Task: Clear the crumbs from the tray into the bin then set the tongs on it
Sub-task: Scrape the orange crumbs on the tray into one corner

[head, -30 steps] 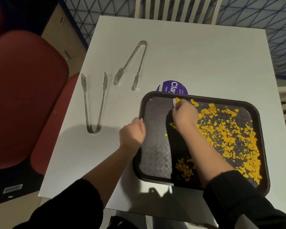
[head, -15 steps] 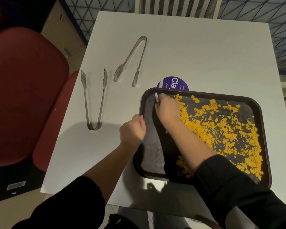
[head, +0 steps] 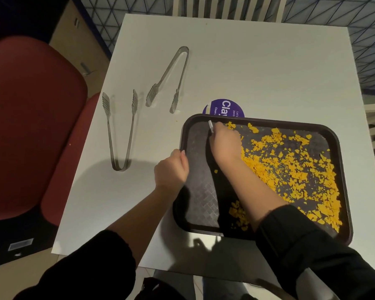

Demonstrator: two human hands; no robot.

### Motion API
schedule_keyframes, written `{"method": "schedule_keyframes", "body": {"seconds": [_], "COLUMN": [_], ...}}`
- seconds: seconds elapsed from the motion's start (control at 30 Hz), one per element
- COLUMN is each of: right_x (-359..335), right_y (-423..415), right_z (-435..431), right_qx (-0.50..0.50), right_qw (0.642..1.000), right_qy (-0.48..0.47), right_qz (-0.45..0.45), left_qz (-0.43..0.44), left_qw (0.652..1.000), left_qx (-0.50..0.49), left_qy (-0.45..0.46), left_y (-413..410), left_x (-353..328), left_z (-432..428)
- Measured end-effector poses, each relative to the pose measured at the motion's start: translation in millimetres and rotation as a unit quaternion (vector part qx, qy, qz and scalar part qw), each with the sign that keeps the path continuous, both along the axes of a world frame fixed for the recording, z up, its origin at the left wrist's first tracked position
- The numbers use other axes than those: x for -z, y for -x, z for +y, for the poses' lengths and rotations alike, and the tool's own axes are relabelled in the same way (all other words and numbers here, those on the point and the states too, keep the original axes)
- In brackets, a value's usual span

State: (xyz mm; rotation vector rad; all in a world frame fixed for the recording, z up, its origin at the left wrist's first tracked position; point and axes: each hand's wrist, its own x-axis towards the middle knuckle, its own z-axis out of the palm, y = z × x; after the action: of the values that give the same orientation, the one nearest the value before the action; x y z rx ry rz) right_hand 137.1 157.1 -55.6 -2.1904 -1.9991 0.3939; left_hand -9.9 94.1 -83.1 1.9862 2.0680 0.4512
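The tray (head: 342, 148) in front of me is dark brown, rectangular with rounded corners and a raised rim, its floor stamped with a diamond grid. It sits at the near right of the white worktop (head: 258, 68). Orange-yellow crumbs (head: 294, 172) cover its right half thickly, with a smaller heap by the near edge; the left strip is almost bare.

My left hand (head: 171, 169) is clenched on the tray's left rim. My right hand (head: 225, 144) rests inside the tray near its far left corner, fingers closed around a small pale strip (head: 210, 126) whose end sticks up; I cannot tell what it is.

Two metal tongs lie on the worktop, left of the tray and apart from it: the near tongs (head: 120, 135) with their scalloped tips pointing away from me, the far tongs (head: 171, 76) with tips pointing toward me.

A round purple sticker (head: 223, 108) pokes out from under the tray's far edge. Its white letters read "Cla", then get cut off; the smaller lines are too tiny to read.
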Motion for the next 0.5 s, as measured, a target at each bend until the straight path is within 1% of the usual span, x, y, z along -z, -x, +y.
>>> {"method": "schedule_keyframes", "body": {"seconds": [0.2, 0.3, 0.37, 0.43, 0.5], "right_x": [4, 6, 7, 7, 2], "right_y": [-46, -69, -81, -89, -83], "right_z": [-15, -23, -30, -37, -49], "right_qx": [0.131, 0.167, 0.188, 0.211, 0.199], "right_qw": [0.990, 0.985, 0.981, 0.976, 0.977], "right_qy": [0.011, 0.019, 0.018, 0.005, -0.015], "right_qz": [0.042, 0.029, 0.032, 0.059, 0.080], "left_qz": [0.007, 0.030, 0.044, 0.046, 0.041], "left_qw": [0.999, 0.997, 0.997, 0.998, 0.999], "left_qx": [0.016, 0.013, 0.004, -0.006, -0.005], "left_qy": [-0.051, -0.072, -0.067, -0.043, -0.007], "left_y": [2, 2, 1, -1, -2], "left_x": [7, 7, 6, 5, 1], "left_z": [0, -1, 0, 0, -1]}}
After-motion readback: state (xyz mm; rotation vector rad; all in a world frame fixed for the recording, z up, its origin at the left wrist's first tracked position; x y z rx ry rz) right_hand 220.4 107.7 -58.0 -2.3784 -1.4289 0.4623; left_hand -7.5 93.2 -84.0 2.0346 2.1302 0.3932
